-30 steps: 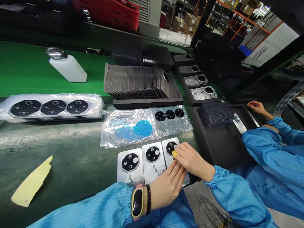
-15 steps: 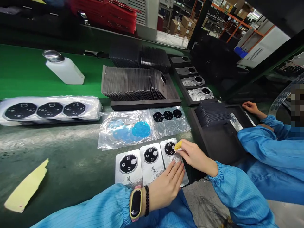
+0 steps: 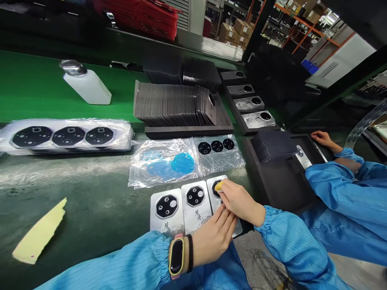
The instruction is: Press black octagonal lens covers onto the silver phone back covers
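Three silver phone back panels with black octagonal camera areas lie side by side on the dark bench: a left panel [image 3: 160,193], a middle panel [image 3: 188,213] and a right panel [image 3: 211,191]. My left hand [image 3: 211,237] rests flat, fingers stretched, over the lower part of the right panel. Above it, my right hand [image 3: 237,199] is pinched closed at that panel's camera area. Something yellow [image 3: 219,186] shows at its fingertips; I cannot tell whether it is a finger cover or a held scrap. The right hand partly hides the camera area.
Behind the panels lie a plastic bag with blue film [image 3: 182,162] and a sheet of black octagons [image 3: 216,146]. Beyond stands a rack of panels [image 3: 172,104]. A white bottle [image 3: 89,86] and torn yellow paper [image 3: 40,231] are left. Right are a black tray [image 3: 272,189] and a co-worker's hand [image 3: 323,138].
My right hand has moved left over the right panel's camera area, with its yellow tip now on the black part. My left hand stays flat on the panel. The whole view has shifted slightly.
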`<state>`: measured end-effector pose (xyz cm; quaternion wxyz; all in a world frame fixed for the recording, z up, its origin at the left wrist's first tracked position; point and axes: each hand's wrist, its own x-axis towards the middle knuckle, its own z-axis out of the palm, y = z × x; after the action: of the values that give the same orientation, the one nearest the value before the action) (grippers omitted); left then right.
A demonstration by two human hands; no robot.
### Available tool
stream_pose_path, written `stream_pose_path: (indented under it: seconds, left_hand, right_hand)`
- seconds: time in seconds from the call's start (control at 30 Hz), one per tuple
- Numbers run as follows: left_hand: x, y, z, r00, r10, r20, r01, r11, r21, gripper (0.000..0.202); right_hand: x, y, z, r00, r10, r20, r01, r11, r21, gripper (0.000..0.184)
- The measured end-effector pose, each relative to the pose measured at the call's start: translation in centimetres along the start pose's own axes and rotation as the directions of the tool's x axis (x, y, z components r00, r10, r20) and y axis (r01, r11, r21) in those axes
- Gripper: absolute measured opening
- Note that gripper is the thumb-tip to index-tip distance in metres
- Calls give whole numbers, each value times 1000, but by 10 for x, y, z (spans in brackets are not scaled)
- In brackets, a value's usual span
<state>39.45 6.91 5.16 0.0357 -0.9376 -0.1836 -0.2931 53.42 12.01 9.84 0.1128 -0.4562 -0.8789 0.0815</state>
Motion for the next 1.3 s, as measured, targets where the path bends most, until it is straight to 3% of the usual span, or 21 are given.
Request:
stream_pose_path:
  seconds: [0.37,1.0,1.3]
  left_hand:
    - [4,0,-1,1000,-9,12,10,1000,-19,35]
    - [5,-2,-2,1000,20,6,-21,999,30,35]
    - [5,-3,0,1000,13,-3,-13,1000,15,36]
  right_hand:
    - [4,-4,-1,991,-96,92,118,953,-280,23]
    - [12,-7,-2,982,-94,165,151,913,-379,26]
    - [14,-7,-5,981,-93,171,143,940,-310,25]
